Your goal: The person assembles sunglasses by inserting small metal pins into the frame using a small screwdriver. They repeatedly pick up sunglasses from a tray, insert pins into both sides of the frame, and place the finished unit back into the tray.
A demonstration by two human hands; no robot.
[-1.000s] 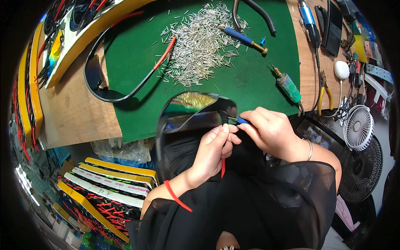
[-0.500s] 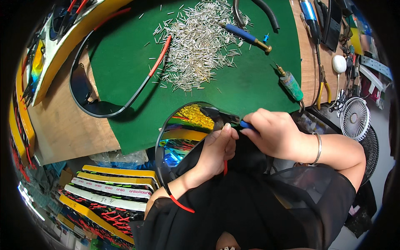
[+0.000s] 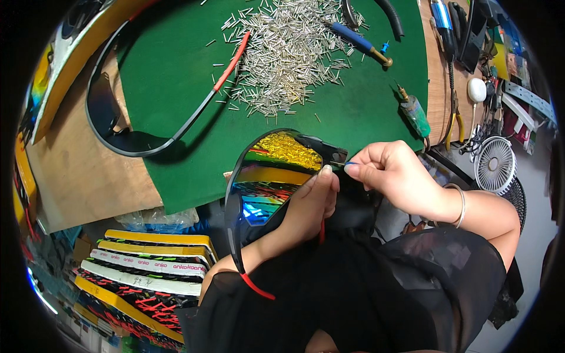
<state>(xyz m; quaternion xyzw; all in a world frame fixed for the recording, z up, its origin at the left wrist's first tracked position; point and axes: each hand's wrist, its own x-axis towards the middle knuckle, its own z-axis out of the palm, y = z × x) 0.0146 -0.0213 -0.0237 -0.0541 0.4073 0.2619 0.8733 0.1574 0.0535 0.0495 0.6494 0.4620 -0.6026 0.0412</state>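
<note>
Mirrored wraparound sunglasses (image 3: pixel 234 235) with a black frame and red temple tips are in my left hand (image 3: pixel 315 203). The thumb and curled fingers pinch the frame near its right hinge end. My right hand (image 3: pixel 394 176) is closed on a small blue-handled tool (image 3: pixel 351 165). A thin metal shaft reaches from it to that hinge end; the exact contact is too small to tell. Most of the tool is hidden in the fingers. Beyond, a second pair of sunglasses (image 3: pixel 170 143) with red tips lies on the green mat (image 3: pixel 182 176). Beside it spreads a heap of small silver metal pins (image 3: pixel 288 65).
A blue-handled tool with a brass end (image 3: pixel 356 38) and a green-handled tool (image 3: pixel 415 115) lie at the mat's right. Farther right are yellow-handled pliers (image 3: pixel 456 126) and a white fan (image 3: pixel 495 163). Yellow-edged trays of glasses (image 3: pixel 156 238) stand at lower left.
The view has shifted slightly. The sunglasses in my left hand have tilted, showing more of the lens. My right hand has turned and drawn its fingers closer round the blue-handled tool.
</note>
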